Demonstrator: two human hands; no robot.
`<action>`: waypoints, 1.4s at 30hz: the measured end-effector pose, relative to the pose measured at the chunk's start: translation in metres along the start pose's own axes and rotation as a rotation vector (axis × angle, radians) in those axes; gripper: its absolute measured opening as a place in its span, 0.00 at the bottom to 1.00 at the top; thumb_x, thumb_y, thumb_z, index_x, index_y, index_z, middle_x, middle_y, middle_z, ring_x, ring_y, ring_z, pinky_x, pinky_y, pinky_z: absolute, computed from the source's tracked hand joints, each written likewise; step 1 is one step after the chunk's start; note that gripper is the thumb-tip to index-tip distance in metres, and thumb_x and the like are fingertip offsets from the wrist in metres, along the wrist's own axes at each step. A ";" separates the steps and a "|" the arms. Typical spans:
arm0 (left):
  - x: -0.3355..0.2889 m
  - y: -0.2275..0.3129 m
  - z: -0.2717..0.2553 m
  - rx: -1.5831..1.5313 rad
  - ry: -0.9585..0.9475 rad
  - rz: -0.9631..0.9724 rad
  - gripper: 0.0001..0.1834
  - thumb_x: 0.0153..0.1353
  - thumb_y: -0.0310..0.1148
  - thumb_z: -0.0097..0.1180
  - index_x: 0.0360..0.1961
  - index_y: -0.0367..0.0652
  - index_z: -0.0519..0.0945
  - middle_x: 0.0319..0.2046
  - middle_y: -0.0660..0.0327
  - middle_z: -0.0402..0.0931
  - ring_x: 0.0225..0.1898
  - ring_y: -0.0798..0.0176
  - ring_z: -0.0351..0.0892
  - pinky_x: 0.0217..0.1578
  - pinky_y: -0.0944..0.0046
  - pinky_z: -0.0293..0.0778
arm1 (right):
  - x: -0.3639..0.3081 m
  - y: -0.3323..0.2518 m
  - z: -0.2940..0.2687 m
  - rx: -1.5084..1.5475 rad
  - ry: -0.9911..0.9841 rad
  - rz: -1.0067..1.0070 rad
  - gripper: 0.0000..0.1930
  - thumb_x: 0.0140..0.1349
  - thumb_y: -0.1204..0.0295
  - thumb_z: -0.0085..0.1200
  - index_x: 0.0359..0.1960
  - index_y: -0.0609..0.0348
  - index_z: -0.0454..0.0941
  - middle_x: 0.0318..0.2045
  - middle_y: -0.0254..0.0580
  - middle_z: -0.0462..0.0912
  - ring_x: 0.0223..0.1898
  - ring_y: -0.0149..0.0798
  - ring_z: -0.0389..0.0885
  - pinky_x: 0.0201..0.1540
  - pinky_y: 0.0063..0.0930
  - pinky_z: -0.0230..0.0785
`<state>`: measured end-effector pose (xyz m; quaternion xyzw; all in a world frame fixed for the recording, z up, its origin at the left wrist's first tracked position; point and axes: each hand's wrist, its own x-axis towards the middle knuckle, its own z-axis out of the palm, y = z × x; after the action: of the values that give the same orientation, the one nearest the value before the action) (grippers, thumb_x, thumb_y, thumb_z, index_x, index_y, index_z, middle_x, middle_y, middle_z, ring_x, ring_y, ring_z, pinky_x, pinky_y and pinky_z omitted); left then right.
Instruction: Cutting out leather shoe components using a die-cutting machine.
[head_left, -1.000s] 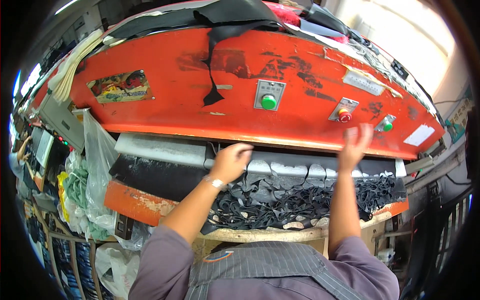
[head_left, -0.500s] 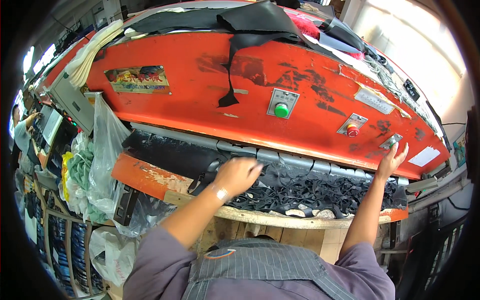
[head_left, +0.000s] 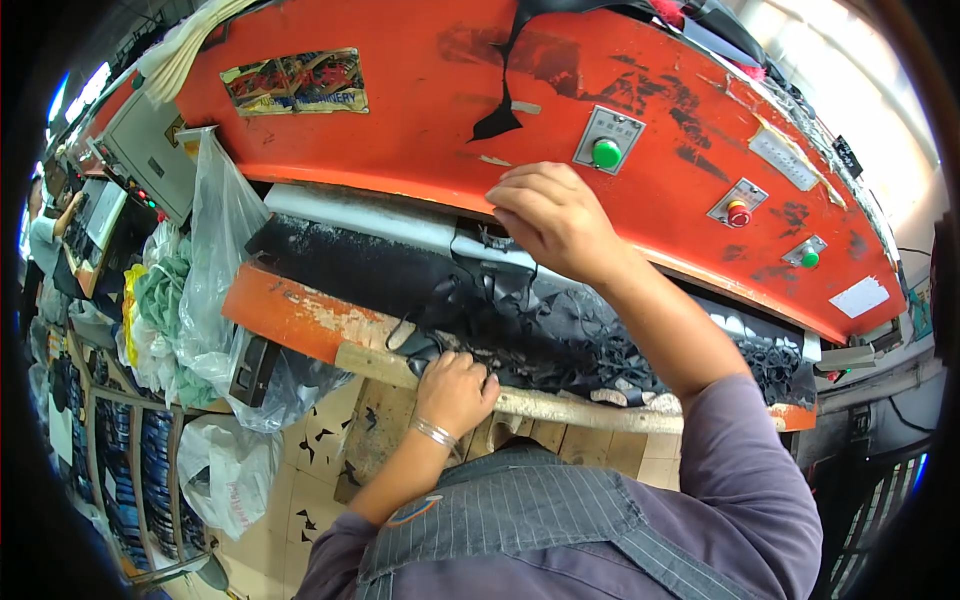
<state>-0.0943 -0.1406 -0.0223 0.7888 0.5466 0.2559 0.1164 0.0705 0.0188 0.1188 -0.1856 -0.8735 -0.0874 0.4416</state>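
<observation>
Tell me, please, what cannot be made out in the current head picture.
In the head view:
What the left grip holds, if anything: hidden by its own back.
Part of the black scraps: hidden behind the right forearm.
Top of the hanging black strip: cut off by the upper edge.

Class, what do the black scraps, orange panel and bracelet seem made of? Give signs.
Black scraps: probably leather or a synthetic lookalike, softly shiny; thin strips curl limply.
Orange panel: likely painted metal, semi-gloss; its coating looks scuffed in patches.
Bracelet: apparently polished metal; bright silvery glints.
</observation>
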 end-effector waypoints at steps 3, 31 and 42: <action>0.000 0.000 -0.010 -0.029 -0.094 -0.018 0.13 0.53 0.40 0.59 0.20 0.42 0.82 0.24 0.57 0.74 0.33 0.53 0.74 0.37 0.55 0.71 | -0.001 0.046 0.028 0.043 -0.506 -0.169 0.11 0.54 0.72 0.50 0.39 0.58 0.79 0.38 0.40 0.81 0.44 0.44 0.78 0.48 0.37 0.69; 0.196 -0.064 0.080 -0.266 0.105 0.118 0.38 0.50 0.36 0.66 0.61 0.35 0.67 0.46 0.60 0.81 0.54 0.54 0.72 0.58 0.54 0.61 | -0.201 0.081 -0.009 -0.178 -0.371 0.959 0.27 0.56 0.60 0.62 0.56 0.54 0.74 0.50 0.50 0.77 0.53 0.51 0.72 0.57 0.41 0.60; 0.192 -0.070 0.071 -0.271 0.146 0.119 0.32 0.47 0.36 0.69 0.53 0.34 0.75 0.39 0.51 0.83 0.49 0.52 0.78 0.58 0.54 0.65 | -0.207 0.074 -0.002 -0.169 -0.355 0.769 0.29 0.52 0.60 0.64 0.56 0.56 0.74 0.49 0.48 0.78 0.49 0.51 0.74 0.55 0.40 0.61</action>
<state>-0.0608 0.0698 -0.0611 0.7760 0.4666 0.3904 0.1664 0.2141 0.0351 -0.0475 -0.5451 -0.7930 0.0457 0.2681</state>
